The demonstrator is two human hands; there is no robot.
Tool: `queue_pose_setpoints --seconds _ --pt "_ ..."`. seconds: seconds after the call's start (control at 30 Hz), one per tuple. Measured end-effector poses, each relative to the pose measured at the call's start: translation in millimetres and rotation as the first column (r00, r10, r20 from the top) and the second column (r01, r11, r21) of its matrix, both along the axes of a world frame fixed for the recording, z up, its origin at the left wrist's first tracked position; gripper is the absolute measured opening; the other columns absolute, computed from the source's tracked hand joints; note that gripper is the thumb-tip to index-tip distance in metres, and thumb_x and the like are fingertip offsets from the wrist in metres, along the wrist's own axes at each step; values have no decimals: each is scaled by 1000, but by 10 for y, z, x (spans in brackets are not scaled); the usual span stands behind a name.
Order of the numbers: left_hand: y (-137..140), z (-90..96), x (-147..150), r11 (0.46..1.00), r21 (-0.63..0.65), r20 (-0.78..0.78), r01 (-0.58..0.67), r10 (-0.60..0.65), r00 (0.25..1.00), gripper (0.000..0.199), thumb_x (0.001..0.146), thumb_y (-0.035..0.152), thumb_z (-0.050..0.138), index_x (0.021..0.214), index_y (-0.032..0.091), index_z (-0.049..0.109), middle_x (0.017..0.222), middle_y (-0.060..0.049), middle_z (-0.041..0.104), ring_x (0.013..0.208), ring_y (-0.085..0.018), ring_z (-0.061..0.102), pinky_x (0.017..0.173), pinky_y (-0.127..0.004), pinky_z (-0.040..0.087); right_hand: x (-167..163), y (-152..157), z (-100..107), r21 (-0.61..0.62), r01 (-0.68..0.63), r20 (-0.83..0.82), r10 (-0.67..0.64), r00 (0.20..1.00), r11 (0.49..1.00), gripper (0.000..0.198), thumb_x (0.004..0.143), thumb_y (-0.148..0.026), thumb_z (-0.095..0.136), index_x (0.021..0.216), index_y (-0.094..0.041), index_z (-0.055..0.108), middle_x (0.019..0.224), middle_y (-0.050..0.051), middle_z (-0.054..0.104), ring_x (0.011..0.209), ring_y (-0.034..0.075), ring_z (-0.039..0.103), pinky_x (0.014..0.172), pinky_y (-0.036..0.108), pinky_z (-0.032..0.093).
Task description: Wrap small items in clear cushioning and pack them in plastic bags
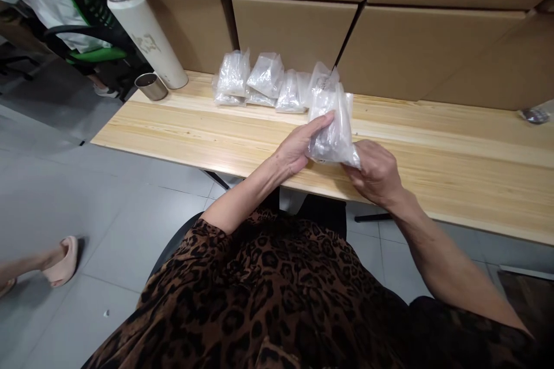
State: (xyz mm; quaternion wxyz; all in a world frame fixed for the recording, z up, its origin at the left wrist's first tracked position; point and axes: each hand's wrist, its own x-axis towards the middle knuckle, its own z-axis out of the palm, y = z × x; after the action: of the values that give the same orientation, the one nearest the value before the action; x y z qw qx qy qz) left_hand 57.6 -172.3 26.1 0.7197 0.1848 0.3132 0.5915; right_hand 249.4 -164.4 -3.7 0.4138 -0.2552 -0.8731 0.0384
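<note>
A clear plastic bag (331, 127) with pale contents is held between my two hands over the front part of the wooden table (454, 173). My left hand (298, 147) grips its left side, thumb lying across the front. My right hand (374, 170) is closed on the bag's lower right corner. What is inside the bag cannot be made out. Just beyond, to the left, several similar filled plastic bags (264, 78) lie in a row, some stacked on others.
Cardboard boxes (294, 26) form a wall along the table's back. At the left end stand a white bottle (147, 40) and a metal cup (151, 86). Another plastic bag (536, 114) lies far right. A person's foot in a pink slipper (63, 262) is on the floor at left.
</note>
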Motion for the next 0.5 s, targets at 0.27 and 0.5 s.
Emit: queue_pose_setpoints --seconds 0.27,0.5 --pt "-48 -32 -82 903 -254 -68 345 -373 926 27 93 36 83 106 14 75 96 -12 79 99 -29 75 102 -61 60 11 327 -252 252 425 -115 -409 905 870 23 93 -39 58 112 -25 59 112 11 74 102 30 69 92 48 54" --pt "196 -58 -30 990 -66 -99 123 -129 987 18 82 13 89 94 11 75 90 -9 80 88 -19 75 105 -44 58 17 290 -280 -685 62 -376 -425 824 726 65 77 -58 83 128 -27 58 122 11 70 92 24 69 77 43 62"
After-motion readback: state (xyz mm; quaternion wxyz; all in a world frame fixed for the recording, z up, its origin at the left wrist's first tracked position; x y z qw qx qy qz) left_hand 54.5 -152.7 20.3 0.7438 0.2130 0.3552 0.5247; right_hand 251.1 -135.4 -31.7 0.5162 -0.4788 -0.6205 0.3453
